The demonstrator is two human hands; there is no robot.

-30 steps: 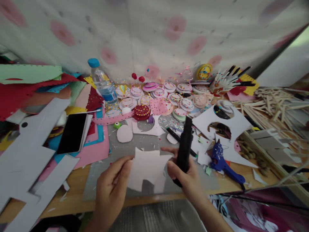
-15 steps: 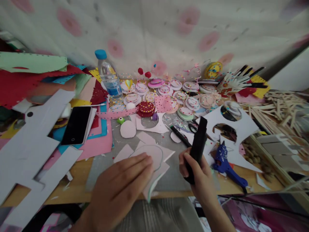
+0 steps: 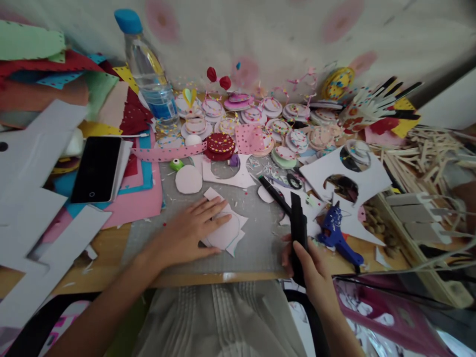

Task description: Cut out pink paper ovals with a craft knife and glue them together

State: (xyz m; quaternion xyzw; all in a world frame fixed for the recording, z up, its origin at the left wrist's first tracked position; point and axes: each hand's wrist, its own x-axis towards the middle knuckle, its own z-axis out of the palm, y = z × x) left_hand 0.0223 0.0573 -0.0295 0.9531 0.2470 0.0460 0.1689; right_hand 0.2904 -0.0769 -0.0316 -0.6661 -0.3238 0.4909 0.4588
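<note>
My left hand (image 3: pixel 193 230) lies with fingers spread on a piece of white foam board or card (image 3: pixel 225 230) with jagged edges and a curved outline drawn on it. The piece rests on a grey cutting mat (image 3: pixel 256 248). To the right, my right hand (image 3: pixel 308 260) is wrapped around a black utility knife (image 3: pixel 298 223), which points up and away from me, apart from the card. Whether its blade is out, I cannot tell. A black pen-like tool (image 3: pixel 273 193) lies just beyond the knife. Past my left hand is a cut white disc (image 3: pixel 189 179).
A blue glue gun (image 3: pixel 336 233) lies on the right, near white card with round cutouts (image 3: pixel 366 173). Several decorated discs (image 3: pixel 256 115) line the back. A water bottle (image 3: pixel 150 74), a phone (image 3: pixel 96 169) and coloured foam sheets (image 3: pixel 143 198) are on the left.
The card has turned and shifted farther onto the mat. My left hand has moved forward with it, its fingers now spread. The knife stays in my right hand; the view has tilted down.
</note>
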